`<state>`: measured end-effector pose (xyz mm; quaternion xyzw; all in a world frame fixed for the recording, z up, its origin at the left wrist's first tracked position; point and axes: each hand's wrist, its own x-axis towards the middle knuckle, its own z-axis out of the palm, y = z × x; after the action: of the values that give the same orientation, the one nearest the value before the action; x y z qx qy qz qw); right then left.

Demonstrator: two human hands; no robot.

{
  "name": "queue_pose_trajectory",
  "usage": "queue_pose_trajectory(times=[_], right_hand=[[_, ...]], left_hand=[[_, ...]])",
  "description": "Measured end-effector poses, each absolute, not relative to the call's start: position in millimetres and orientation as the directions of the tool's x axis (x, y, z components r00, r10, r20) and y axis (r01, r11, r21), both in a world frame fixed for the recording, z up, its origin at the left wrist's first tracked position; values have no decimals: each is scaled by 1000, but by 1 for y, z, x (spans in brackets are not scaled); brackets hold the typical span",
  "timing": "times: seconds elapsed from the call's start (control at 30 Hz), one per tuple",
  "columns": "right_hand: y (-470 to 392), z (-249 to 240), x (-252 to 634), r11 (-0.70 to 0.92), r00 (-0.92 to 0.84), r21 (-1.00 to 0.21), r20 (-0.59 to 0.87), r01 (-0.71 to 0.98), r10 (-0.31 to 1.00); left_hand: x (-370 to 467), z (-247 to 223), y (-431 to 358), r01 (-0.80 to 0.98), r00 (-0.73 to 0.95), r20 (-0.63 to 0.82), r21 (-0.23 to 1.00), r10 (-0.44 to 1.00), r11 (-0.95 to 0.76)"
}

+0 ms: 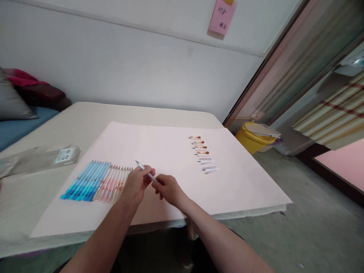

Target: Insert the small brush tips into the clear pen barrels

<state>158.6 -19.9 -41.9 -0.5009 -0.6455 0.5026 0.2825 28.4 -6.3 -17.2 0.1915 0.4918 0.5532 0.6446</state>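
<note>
A slim whitish pen (146, 171) is held between both hands above the pale pink sheet, its tip pointing up and left. My left hand (137, 183) has its fingers closed on the pen's middle. My right hand (168, 187) pinches the pen's lower right end. To the left lies a row of blue pens (87, 181), side by side. Beside them are several pale pens with pink and orange patterns (111, 184), partly hidden by my left forearm. Right of centre, small pen parts (203, 152) lie in a column, some with brown ends.
The pink sheet (250, 182) covers much of the table (93, 113). A clear plastic bag with a white label (64, 156) lies at the left. A yellow bin (250, 138) stands past the right edge. A pink note (222, 19) hangs on the wall.
</note>
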Motion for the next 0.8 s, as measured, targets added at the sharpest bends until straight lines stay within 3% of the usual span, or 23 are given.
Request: queue_pose_trajectory(times=[0.2,0.8], right_hand=[[-17,-44,159,-44,-312,-968,-122,247,942],[-18,-44,159,-15,-292,-967,-92,254,952]], left_hand=[[30,-21,-8,-507,-30,-395,798,918,326],[28,-18,-6,-512,-67,-404,799,912,316]])
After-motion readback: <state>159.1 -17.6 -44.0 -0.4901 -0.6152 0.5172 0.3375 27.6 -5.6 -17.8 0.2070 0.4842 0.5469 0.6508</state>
